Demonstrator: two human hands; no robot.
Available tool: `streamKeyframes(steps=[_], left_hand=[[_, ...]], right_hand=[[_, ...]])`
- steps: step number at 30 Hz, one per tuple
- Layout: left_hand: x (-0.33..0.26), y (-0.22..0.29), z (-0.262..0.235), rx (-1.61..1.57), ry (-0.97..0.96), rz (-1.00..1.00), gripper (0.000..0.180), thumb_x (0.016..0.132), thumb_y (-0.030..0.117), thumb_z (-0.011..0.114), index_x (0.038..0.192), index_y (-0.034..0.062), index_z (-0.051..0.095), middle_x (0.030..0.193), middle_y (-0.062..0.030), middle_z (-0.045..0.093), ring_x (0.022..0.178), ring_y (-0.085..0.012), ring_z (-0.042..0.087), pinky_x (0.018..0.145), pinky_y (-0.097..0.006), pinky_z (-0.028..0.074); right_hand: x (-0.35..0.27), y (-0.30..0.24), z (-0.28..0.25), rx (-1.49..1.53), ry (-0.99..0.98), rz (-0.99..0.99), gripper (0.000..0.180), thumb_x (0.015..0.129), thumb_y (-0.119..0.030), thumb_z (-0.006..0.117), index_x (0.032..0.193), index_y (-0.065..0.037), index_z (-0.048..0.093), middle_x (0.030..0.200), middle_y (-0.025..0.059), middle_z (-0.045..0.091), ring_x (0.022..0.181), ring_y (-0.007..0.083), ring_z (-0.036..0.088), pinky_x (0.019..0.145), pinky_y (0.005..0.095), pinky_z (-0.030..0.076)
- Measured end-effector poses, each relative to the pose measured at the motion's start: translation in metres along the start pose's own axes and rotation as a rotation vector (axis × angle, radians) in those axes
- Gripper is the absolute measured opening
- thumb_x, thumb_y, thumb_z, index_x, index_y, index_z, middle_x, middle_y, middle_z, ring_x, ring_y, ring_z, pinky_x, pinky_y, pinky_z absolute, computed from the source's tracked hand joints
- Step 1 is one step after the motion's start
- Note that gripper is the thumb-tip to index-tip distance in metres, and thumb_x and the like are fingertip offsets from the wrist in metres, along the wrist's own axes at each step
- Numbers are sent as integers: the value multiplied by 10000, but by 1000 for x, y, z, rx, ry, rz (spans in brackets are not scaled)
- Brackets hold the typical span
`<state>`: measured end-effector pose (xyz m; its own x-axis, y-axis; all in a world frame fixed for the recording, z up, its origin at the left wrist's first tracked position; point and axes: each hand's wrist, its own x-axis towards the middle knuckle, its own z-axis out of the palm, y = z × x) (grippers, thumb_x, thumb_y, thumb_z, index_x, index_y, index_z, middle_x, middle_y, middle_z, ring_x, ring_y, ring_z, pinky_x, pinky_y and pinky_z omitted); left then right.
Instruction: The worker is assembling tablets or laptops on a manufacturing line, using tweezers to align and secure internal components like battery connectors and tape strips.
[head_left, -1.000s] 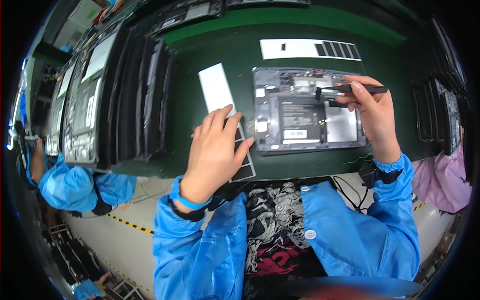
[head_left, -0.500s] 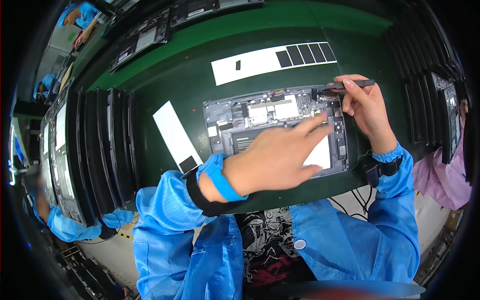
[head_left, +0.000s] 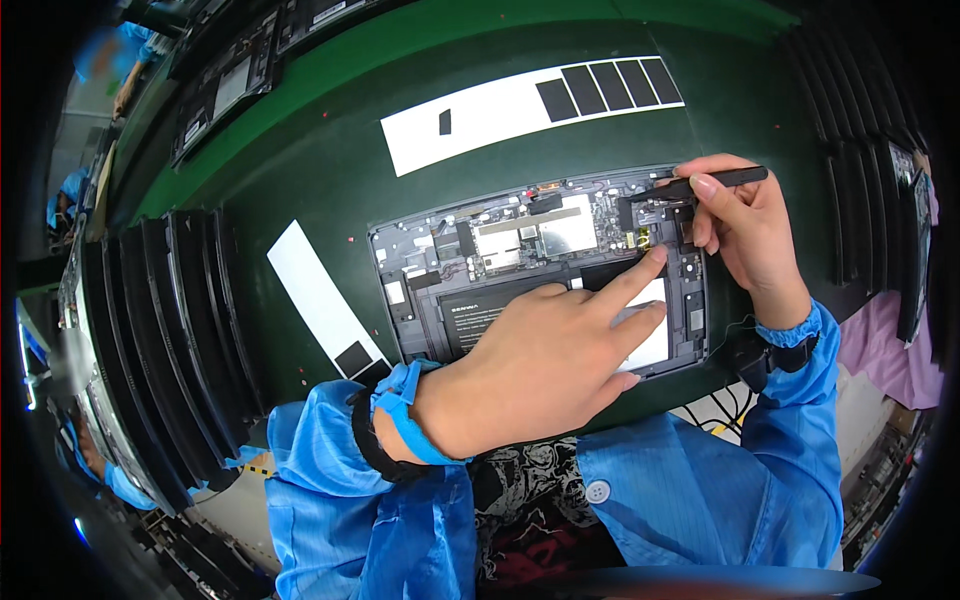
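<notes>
Black tapered tweezers (head_left: 742,177) at dark oblong strip (head_left: 626,215) on grey chassis (head_left: 688,346).

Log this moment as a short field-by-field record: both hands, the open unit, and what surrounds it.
Left grip: bare left hand, over the unit's lower right part, fingers extended, holding nothing visible
Right grip: bare right hand, pinching a slim black tool, its tip at the unit's upper right
Unit: open electronic device, lying flat, board and battery exposed
Far sheet: white strip, five large black rectangles and one small black piece
Left sheet: white strip, dark square near its lower end
Sides: upright dark panels left, more right
</notes>
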<state>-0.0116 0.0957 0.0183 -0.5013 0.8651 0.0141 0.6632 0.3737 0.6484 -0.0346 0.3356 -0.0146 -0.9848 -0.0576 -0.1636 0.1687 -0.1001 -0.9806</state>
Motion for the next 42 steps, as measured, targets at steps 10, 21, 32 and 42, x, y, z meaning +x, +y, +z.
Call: streamKeyframes(steps=[10, 21, 32, 42], left_hand=[[2, 8, 2, 63, 23, -55, 567, 752, 276, 716, 1248, 86, 519, 1427, -227, 333, 689, -263, 634, 668, -335, 515], [18, 27, 3, 152, 19, -324, 699, 754, 294, 719, 1337, 56, 415, 1407, -365, 246, 646, -342, 660, 572, -393, 543], [-128, 22, -9, 192, 568, -671, 656, 814, 194, 682, 1358, 3, 369, 1241, -214, 464, 1122, -306, 485, 920, -365, 443], [-139, 6, 3, -944, 651, -221, 683, 848, 52, 616, 1431, 4, 263, 1483, -168, 269, 1336, -287, 343, 1067, -424, 326]], right_hand=[[-2, -1, 2, -17, 22, 4, 200, 893, -111, 613, 1028, 36, 633, 622, 42, 604, 497, 80, 558, 433, 188, 406], [-3, -6, 18, 27, 237, -230, 332, 955, -198, 533, 1208, 16, 556, 1162, 141, 599, 771, 119, 609, 548, 189, 472], [-85, 3, 10, -1008, 205, -222, 334, 920, -146, 524, 1198, 37, 515, 1111, 236, 615, 1063, 323, 592, 964, 368, 405], [-57, 3, 15, 73, 307, -375, 524, 905, -141, 583, 1361, 6, 370, 1386, 165, 425, 1251, 237, 450, 1054, 347, 343]])
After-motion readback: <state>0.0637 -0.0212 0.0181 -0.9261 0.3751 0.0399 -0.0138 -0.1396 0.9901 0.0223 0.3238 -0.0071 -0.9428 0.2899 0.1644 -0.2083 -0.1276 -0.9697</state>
